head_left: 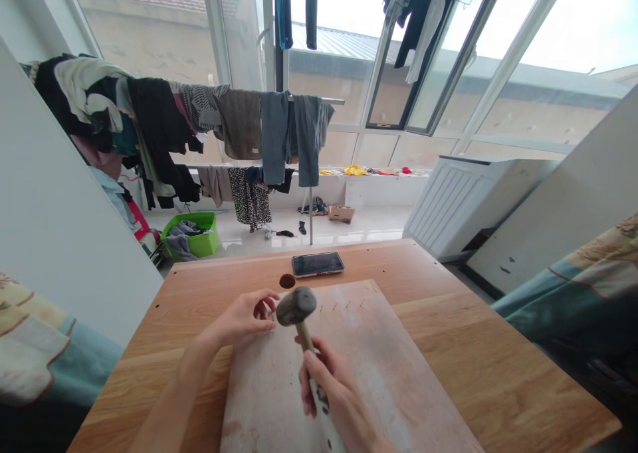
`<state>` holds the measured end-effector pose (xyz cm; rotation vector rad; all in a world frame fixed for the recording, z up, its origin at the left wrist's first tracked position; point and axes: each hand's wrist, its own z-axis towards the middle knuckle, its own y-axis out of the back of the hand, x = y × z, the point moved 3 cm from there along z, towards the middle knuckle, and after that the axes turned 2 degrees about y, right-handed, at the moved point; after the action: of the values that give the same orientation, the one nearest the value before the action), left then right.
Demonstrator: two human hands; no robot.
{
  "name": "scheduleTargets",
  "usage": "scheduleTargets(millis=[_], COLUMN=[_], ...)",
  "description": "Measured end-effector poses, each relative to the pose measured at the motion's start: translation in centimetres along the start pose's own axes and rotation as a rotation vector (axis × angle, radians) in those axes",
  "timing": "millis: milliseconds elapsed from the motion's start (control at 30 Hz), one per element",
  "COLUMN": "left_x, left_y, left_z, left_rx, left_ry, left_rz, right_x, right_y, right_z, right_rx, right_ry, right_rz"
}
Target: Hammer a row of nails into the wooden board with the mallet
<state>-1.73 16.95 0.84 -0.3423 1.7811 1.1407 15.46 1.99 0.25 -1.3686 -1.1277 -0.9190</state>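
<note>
My right hand is wrapped round the pale handle of a hammer. Its thick, dark grey head is raised over the upper left part of a worn wooden board. To the left of the head, my left hand has thumb and fingers curled together at the board's far left corner. A thin nail shows between those fingertips, partly hidden. Several nails stand in a row along the far edge of the board, right of the hammer head.
Beneath the board is a wooden table with a round hole. A phone lies just beyond the board. Past the table are a green basket, a drying rack with clothes and a white ribbed cabinet.
</note>
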Motion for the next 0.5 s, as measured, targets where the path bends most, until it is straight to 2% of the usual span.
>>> scheduleTargets(millis=[100, 200, 267, 400, 500], left_x=[0.6, 0.3, -0.2, -0.1, 1.8], left_y=[0.7, 1.2, 0.9, -1.0, -2.9], left_z=[-0.3, -0.8, -1.7, -5.7, -10.2], left_rx=[0.008, -0.069, -0.143, -0.316, -0.515], left_ry=[0.06, 0.068, 0.037, -0.079, -0.124], left_rz=[0.018, 0.123, 0.215, 0.399, 0.537], right_x=[-0.1, -0.2, -0.4, -1.2, -1.8], right_y=[3.5, 7.2, 8.8, 9.5, 9.8], right_z=[-2.7, -4.9, -5.5, -5.1, -4.9], right_rx=[-0.11, -0.232, -0.31, -0.325, -0.277], right_ry=[0.003, -0.065, -0.095, -0.139, -0.151], right_rz=[-0.063, -0.167, -0.161, -0.127, -0.317])
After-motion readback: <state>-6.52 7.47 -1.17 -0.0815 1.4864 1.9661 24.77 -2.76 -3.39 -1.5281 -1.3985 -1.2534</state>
